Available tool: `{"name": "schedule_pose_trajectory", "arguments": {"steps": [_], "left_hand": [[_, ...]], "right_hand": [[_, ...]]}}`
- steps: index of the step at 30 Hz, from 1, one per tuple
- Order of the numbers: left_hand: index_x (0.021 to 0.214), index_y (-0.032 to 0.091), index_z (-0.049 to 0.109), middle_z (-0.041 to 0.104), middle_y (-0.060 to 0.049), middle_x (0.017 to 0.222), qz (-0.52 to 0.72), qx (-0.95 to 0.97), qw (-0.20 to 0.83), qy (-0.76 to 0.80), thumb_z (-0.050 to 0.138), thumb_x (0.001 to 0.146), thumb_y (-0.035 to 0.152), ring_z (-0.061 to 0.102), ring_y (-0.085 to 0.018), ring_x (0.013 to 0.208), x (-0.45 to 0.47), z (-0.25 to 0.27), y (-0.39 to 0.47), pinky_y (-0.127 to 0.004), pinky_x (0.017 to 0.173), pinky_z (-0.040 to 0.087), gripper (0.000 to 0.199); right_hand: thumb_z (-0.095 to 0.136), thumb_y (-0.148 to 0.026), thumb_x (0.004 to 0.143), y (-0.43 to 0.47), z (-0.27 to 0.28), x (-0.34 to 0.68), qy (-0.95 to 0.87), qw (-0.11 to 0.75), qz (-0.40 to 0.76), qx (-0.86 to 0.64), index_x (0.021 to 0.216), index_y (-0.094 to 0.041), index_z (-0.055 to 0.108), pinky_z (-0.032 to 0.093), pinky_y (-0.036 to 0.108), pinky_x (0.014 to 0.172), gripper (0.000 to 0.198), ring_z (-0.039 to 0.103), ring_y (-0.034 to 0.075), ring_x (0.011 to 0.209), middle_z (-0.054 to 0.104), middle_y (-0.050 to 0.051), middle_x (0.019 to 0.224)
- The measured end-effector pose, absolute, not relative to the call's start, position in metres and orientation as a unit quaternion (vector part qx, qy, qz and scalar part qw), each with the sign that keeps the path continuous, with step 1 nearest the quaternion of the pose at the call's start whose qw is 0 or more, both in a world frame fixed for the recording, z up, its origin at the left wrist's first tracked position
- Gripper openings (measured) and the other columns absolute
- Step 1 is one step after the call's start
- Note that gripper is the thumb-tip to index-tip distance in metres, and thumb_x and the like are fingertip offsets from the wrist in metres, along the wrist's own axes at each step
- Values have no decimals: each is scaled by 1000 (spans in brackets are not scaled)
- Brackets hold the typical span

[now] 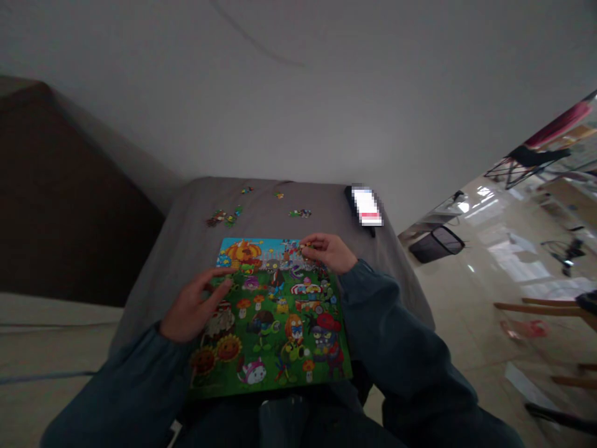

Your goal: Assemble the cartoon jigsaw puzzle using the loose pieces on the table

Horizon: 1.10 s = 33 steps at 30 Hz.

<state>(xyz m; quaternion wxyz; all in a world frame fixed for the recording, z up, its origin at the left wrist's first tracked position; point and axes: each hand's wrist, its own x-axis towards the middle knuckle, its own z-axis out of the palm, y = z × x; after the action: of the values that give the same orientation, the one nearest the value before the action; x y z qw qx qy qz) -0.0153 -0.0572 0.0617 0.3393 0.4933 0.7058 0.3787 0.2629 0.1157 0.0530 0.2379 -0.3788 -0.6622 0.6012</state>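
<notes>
A colourful cartoon jigsaw puzzle (268, 298) lies flat in front of me, its near edge by my lap. My right hand (330, 252) is over the puzzle's far right corner, thumb and forefinger pinched on a small puzzle piece (306, 246) that the fingers partly cover. On the puzzle's left side rests my left hand (194, 305), fingers stretched out and thumb apart, holding nothing. Beyond the far edge, loose puzzle pieces (217, 218) form a small pile at the left, with another cluster of pieces (301, 213) farther right.
A grey cloth (186, 249) covers the table, which stands against a pale wall (298, 112). A phone (367, 206) with a lit screen is propped at the far right corner. On the tiled floor to the right are a dark bin (436, 244) and wooden furniture legs (536, 308).
</notes>
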Motion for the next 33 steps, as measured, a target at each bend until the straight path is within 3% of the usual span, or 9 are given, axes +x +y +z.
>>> {"name": "schedule_pose_trajectory", "arguments": {"steps": [2,5,11,15,22,24,29,33], "left_hand": [[112,23,71,76,-8,115,375,508,383,674,64,74,74,70,-26,102,4,76,-59,-37,89,57,64],[121,20,67,77,-10,112,380,511,419,648,64,76,71,73,-26,101,30,83,-58,-38,88,59,68],[99,16,69,78,-10,88,393,484,397,674,63,75,74,73,-25,83,46,73,-56,-38,81,60,63],[90,19,70,76,-7,85,378,482,387,689,64,72,76,71,-23,80,47,74,-53,-34,75,59,59],[91,20,66,78,-8,91,332,488,397,703,62,68,83,73,-25,81,36,71,-51,-37,75,61,67],[91,20,67,78,-8,90,304,510,407,694,62,70,79,73,-25,81,38,71,-55,-37,75,61,63],[102,26,74,79,-3,87,211,608,445,623,62,82,58,71,-21,74,75,74,-63,-31,68,56,39],[111,30,75,76,-3,98,161,680,457,550,54,89,41,70,-20,83,113,74,-64,-31,75,52,32]], "right_hand": [[81,-52,72,93,54,253,-650,222,646,-335,103,-16,72,56,25,60,48,68,12,64,75,4,80],[84,-49,70,75,55,238,-635,193,693,-282,102,-16,74,56,24,61,47,69,13,65,76,3,80],[86,-49,67,64,44,234,-611,158,739,-235,100,-15,76,58,26,66,48,70,13,66,76,4,80],[87,-47,66,63,37,239,-602,144,753,-225,99,-15,78,59,27,68,47,71,14,67,77,5,82],[85,-36,71,88,41,258,-591,184,744,-252,102,-17,77,54,19,55,37,69,10,64,77,2,79],[84,-35,72,98,44,266,-586,206,737,-267,104,-17,76,53,19,53,37,69,11,65,76,1,78],[83,-31,72,120,44,281,-575,275,708,-305,102,-17,74,57,23,67,35,68,10,69,75,0,80],[83,-30,71,128,38,283,-564,298,700,-321,101,-17,73,57,22,68,34,67,10,69,75,-1,79]]}}
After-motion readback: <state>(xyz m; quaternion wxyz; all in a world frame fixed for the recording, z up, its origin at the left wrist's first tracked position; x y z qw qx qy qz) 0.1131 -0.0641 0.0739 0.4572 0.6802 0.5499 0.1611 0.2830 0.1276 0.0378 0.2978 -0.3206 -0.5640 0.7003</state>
